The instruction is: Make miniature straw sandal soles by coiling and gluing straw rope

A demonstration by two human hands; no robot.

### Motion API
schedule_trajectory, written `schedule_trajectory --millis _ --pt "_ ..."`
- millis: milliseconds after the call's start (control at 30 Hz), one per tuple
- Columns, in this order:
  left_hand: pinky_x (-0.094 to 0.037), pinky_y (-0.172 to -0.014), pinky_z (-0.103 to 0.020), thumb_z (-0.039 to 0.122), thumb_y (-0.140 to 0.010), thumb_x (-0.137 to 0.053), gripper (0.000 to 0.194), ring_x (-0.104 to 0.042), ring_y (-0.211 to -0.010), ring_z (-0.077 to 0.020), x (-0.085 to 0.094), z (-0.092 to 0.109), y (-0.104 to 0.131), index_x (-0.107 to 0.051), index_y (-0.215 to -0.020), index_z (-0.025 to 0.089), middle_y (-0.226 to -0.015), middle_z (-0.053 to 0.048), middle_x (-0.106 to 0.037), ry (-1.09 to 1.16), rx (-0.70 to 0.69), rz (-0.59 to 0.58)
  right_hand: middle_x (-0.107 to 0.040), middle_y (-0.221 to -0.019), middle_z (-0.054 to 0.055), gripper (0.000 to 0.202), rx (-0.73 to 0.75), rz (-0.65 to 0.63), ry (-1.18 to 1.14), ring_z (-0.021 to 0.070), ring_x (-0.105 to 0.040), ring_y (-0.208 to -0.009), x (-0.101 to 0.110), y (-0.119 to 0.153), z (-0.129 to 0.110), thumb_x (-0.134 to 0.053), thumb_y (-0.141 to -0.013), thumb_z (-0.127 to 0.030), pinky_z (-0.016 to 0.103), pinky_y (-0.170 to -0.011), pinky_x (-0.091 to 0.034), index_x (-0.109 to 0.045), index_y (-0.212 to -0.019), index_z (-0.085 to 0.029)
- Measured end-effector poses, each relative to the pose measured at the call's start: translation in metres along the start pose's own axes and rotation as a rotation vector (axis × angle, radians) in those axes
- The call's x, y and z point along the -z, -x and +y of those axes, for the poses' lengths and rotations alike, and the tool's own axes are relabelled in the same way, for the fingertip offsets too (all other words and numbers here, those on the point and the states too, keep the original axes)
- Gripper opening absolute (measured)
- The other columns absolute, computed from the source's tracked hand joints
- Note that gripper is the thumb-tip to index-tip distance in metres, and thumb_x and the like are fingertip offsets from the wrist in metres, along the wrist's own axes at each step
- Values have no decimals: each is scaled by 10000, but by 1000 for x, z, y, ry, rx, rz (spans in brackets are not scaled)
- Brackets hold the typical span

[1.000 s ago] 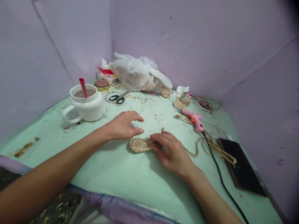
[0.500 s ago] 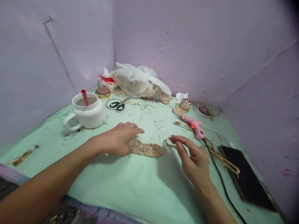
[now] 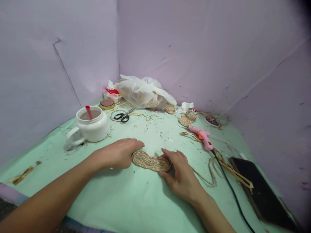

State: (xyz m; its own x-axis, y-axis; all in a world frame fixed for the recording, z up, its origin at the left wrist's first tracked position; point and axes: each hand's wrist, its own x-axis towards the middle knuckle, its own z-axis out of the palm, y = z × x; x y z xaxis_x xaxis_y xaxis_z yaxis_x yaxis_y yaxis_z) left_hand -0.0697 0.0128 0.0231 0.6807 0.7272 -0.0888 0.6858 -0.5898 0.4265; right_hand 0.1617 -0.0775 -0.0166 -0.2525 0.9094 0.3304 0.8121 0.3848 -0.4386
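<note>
Right hand point(image 3: 178, 171): fingers parted in a C around the 3 o'clock end of one rope coil point(image 3: 151, 162), centre of the tabletop point(image 3: 116, 200). Left hand point(image 3: 121, 154): fingers bent down at its 9 o'clock end; grip hidden, cannot tell. One glue gun point(image 3: 200, 137) at 2, one mug point(image 3: 93, 128) at 10. Left forearm point(image 3: 60, 191) slants in from 8, right forearm point(image 3: 209, 205) from 4.
</note>
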Motion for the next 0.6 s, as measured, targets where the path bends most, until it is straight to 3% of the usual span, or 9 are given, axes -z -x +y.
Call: schedule_trajectory --millis 100,200,367,467,600 --pt "-466 -842 -303 111 -746 -437 567 -587 -988 -196 -4 -1 -7 -454 -1304 213 -1139 -75 -607 90 21 228 -665 -964 107 558 -97 115 75 264 -592 -866 1 0 -3 -639 -752 -308 519 -857 -426 -448 -1250 -141" --pt "-468 -868 -328 98 -734 -422 600 -577 -1013 -205 -6 -2 -13 -420 -1329 173 -1199 -94 -563 88 124 399 -685 -943 99 627 -165 131 110 269 -604 -821 3 1 -7 -666 -729 -437 500 -819 -442 -464 -1249 -151" --pt "-487 -816 -334 151 -757 -424 449 -622 -922 -218 -7 0 -15 -574 -1180 147 -1068 -91 -646 65 229 414 -704 -877 81 370 -198 234 92 232 -624 -771 10 3 -1 -493 -874 -379 498 -856 -428 -532 -1165 -154" --pt "-498 -757 -318 189 -778 -417 351 -648 -834 -215 -7 5 -15 -660 -1029 156 -930 -76 -699 69 262 401 -696 -946 100 445 -182 191 109 252 -618 -813 14 4 7 -582 -811 -387 512 -842 -432 -520 -1182 -150" --pt "-497 -715 -325 213 -788 -409 346 -657 -797 -224 -5 11 -14 -675 -1004 167 -906 -75 -719 62 312 398 -665 -1048 115 572 -145 96 104 274 -591 -937 16 4 8 -647 -755 -339 531 -887 -404 -453 -1261 -156"
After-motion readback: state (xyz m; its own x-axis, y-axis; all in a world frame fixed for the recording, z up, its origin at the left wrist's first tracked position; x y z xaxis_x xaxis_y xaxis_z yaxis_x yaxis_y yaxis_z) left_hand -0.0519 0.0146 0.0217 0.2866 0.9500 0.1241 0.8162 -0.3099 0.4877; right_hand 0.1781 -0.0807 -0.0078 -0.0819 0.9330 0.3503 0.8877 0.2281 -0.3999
